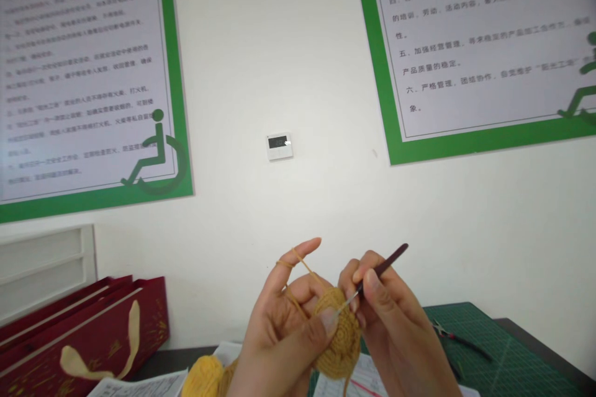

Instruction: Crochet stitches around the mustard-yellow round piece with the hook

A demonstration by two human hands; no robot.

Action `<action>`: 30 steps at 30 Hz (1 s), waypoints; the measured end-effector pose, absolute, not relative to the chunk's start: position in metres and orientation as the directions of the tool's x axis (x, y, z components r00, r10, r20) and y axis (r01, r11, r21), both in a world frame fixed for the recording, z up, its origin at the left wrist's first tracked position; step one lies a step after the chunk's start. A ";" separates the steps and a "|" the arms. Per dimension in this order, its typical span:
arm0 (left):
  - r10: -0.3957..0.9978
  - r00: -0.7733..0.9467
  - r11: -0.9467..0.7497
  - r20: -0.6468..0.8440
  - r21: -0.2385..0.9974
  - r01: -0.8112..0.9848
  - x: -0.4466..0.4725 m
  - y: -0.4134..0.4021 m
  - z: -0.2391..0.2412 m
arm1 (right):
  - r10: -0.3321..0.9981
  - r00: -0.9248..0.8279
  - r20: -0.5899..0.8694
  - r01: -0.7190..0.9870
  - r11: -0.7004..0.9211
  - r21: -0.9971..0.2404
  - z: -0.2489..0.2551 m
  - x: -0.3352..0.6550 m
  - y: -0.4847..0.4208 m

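My left hand (291,322) pinches a round, tan crochet piece (342,341) between thumb and fingers. Yarn (305,262) is looped round its raised index finger and runs down to the piece. In my right hand (391,310) is a crochet hook (391,260) with a dark handle, held like a pen. The hook's metal tip meets the upper edge of the piece near my left thumb; whether it has passed through a stitch I cannot tell. A loose tan strand hangs below the piece.
A yellow yarn ball (203,377) lies left of my hands, beside papers (139,386). Dark red gift bags (107,335) stand at the left. Pliers (465,341) rest on a green cutting mat (507,353) at the right. Behind is a white wall with posters and a small control panel (279,146).
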State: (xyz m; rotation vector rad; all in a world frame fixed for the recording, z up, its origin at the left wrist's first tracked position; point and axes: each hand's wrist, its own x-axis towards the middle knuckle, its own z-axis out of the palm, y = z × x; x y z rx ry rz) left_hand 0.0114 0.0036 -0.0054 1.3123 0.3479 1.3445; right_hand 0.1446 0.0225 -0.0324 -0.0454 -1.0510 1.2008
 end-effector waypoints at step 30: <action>0.863 0.308 -0.224 0.400 0.850 -0.477 0.012 -0.005 0.000 | 0.604 0.112 0.789 -0.500 0.720 -0.481 -0.036 0.156 0.023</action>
